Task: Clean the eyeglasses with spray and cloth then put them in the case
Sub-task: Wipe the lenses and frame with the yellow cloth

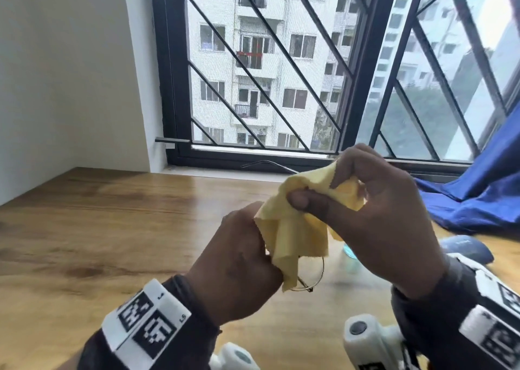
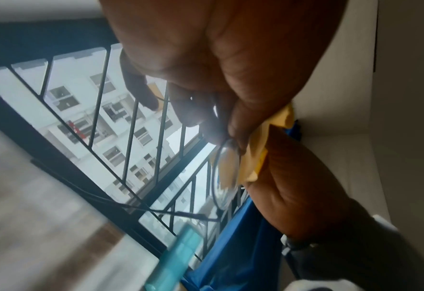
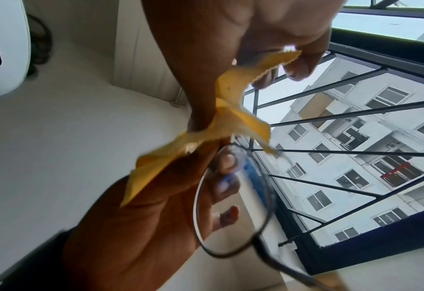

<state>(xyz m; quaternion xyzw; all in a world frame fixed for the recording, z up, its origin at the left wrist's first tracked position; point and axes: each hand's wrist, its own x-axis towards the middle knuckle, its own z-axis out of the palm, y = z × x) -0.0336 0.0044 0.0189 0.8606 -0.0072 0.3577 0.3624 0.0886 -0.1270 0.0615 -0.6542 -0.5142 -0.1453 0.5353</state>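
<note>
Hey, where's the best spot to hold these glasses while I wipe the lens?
Grip the eyeglasses by the thin wire rim near the bridge, as the left hand does, coming from the lens edge. That probably keeps fingers off the glass while the yellow cloth in the right hand wipes.

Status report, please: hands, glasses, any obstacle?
Left hand holds glasses. Right hand pinches cloth over one lens. Case on table, nothing blocking.
</note>
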